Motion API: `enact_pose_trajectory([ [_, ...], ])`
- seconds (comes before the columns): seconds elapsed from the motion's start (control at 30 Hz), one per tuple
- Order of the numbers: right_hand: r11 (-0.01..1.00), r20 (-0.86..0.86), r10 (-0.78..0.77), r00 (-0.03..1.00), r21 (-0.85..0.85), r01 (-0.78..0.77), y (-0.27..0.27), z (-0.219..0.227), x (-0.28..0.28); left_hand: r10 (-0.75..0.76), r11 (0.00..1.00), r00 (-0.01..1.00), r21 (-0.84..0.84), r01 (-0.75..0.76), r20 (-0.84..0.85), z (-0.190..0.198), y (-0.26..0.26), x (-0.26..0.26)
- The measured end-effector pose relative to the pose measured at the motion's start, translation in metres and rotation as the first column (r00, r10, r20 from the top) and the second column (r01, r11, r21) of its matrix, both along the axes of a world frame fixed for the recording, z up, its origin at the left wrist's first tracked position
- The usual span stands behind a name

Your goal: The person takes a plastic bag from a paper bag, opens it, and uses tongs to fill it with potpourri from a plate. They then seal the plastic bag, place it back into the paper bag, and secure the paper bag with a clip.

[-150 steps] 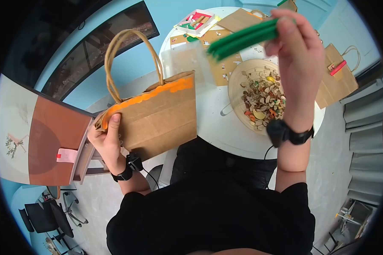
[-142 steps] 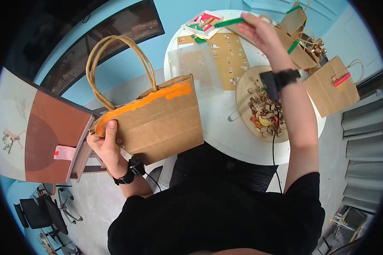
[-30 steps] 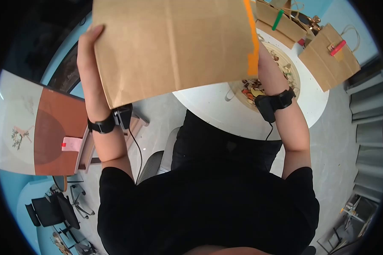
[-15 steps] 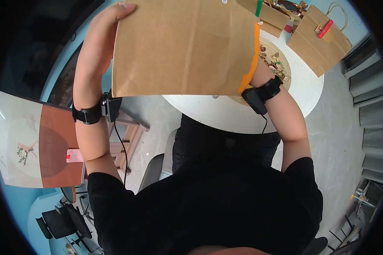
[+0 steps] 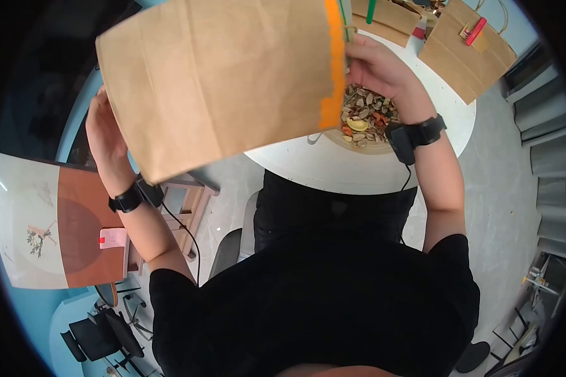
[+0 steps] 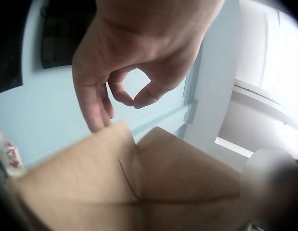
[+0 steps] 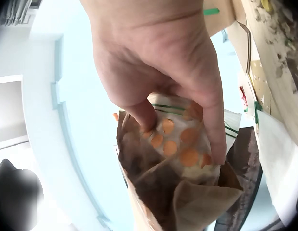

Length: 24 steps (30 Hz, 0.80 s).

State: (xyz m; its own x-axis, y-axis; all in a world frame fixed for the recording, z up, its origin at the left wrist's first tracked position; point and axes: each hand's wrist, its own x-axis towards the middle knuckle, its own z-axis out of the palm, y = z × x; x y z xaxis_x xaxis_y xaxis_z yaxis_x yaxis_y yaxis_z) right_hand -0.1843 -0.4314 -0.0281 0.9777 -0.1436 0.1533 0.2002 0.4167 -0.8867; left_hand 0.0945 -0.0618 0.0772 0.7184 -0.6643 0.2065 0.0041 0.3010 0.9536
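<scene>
One right hand (image 5: 377, 68), upper right of centre, grips a translucent pouch (image 7: 181, 137) at the mouth of a brown paper bag (image 5: 214, 81), its fingers bent onto the plastic; green lines cross the pouch, and orange discs (image 7: 189, 157) show on or through it (which of the two cannot be told). The paper bag, upper left to upper centre, lies tilted on its side, with an orange border (image 5: 334, 63) along its mouth. The left hand (image 5: 107, 135), at left, is open and loosely curved beside the closed end of the bag. Below the right hand, dried pieces (image 5: 365, 116) lie on a round board (image 5: 361, 149) on a white table (image 5: 324, 166). At upper right stands a second paper bag (image 5: 462, 60) bearing a red clip (image 5: 476, 31); a pink card (image 5: 112, 238) appears at lower left
</scene>
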Motion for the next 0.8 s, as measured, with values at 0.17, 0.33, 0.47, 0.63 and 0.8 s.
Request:
enact_pose_trajectory([
  [0.17, 0.989, -0.039, -0.14, 0.989, -0.044, 0.138, 0.004, 0.009, -0.002, -0.174, 0.981, 0.983, -0.078, 0.179, 0.059, -0.055, -0.016, -0.042],
  [0.33, 0.979, -0.035, -0.197, 0.98, -0.052, 0.195, 0.008, 0.011, 0.006, -0.066, 0.996, 0.975, 0.067, 0.053, 0.213, -0.065, -0.022, -0.073],
  [0.47, 0.914, 0.139, -0.393, 0.909, -0.045, 0.402, 0.022, 0.018, 0.015, -0.246, 0.893, 0.935, 0.435, 0.116, 0.255, -0.095, 0.013, -0.045],
  [0.63, 0.811, -0.071, -0.318, 0.945, -0.536, 0.233, 0.027, 0.049, -0.005, 0.001, 0.959, 0.985, 0.279, -0.05, 0.172, -0.103, 0.036, -0.048],
  [0.8, 0.7, -0.215, -0.283, 0.935, -0.712, 0.049, 0.03, 0.066, -0.026, 0.091, 0.964, 0.977, 0.23, -0.136, 0.195, -0.108, 0.05, -0.04],
])
